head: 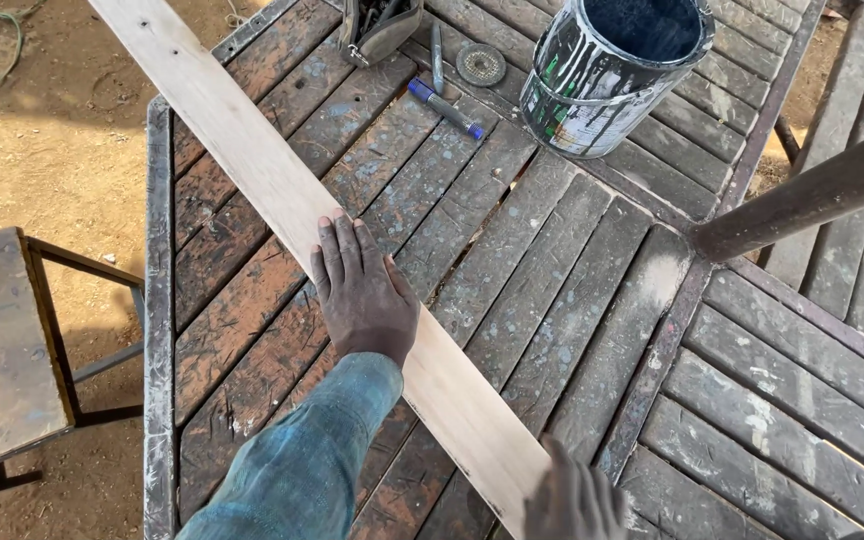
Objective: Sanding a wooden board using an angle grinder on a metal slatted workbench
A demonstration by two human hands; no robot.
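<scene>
A long pale wooden plank (252,160) lies diagonally across a worn slatted metal-framed table (512,250), running from the top left down to the bottom middle. My left hand (362,290) rests flat on the plank's middle, fingers together and pointing up the board, with a blue-green sleeve behind it. My right hand (577,500) is at the plank's near end at the bottom edge, partly cut off; it touches the board's end, and its grip is unclear.
A paint-streaked can (612,75) stands at the table's far side. A blue marker (445,108), a round disc (480,64) and a tool pouch (377,30) lie near it. A rusty pipe (802,200) crosses at right. A metal stool (2,340) stands at left on dirt.
</scene>
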